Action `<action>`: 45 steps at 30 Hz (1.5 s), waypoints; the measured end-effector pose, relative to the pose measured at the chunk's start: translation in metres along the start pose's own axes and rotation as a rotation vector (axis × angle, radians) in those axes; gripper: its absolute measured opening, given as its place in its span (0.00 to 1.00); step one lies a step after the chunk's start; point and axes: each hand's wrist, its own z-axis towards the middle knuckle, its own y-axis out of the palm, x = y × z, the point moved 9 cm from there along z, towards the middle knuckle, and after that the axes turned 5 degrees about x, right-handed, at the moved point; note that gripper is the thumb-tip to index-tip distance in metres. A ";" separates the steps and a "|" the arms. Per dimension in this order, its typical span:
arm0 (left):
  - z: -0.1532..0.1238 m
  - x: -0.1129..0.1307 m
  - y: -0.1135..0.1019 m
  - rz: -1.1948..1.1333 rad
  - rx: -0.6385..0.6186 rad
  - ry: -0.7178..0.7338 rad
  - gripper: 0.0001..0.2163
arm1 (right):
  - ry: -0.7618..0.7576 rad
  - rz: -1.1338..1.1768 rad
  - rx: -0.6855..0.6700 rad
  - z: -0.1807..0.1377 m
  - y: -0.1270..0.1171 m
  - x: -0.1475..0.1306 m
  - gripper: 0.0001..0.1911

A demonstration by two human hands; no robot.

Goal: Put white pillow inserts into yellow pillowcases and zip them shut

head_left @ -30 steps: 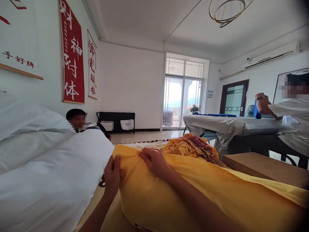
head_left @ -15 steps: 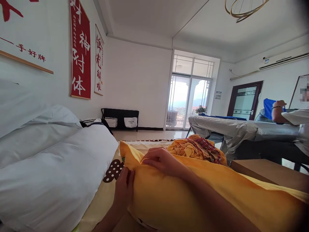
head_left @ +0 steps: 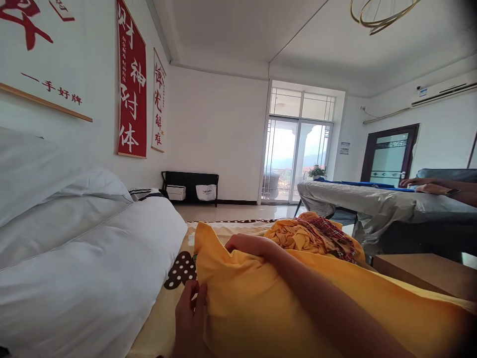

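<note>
Yellow pillow (head_left: 238, 298) plump, creased, one corner peaked; lies beneath right grip (head_left: 250, 243), beside left grip (head_left: 189, 313). Right curls over upper edge, fingertips hidden, hold unclear. Left half-curled against side, hold unclear; sits lower than half-second ago.

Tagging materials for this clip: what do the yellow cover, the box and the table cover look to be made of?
Yellow cover: soft, matte fabric, perhaps cotton or polyester, judging by its smooth folds. Box: likely cardboard, from its plain, dull brown faces. Table cover: apparently thin plastic, glossy and crinkled where it hangs.
</note>
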 end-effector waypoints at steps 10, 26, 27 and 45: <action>-0.001 -0.003 -0.014 0.024 -0.054 0.038 0.21 | 0.013 -0.012 0.157 0.007 -0.011 0.010 0.09; -0.023 0.008 -0.040 0.338 -0.147 0.400 0.09 | -0.013 -0.105 0.130 0.008 -0.007 -0.010 0.10; -0.029 0.028 -0.042 0.394 -0.071 0.558 0.06 | -0.015 -0.108 0.124 0.007 -0.006 -0.009 0.09; -0.073 0.094 0.025 0.380 -0.367 0.977 0.11 | -0.019 -0.361 0.154 0.016 -0.011 -0.004 0.08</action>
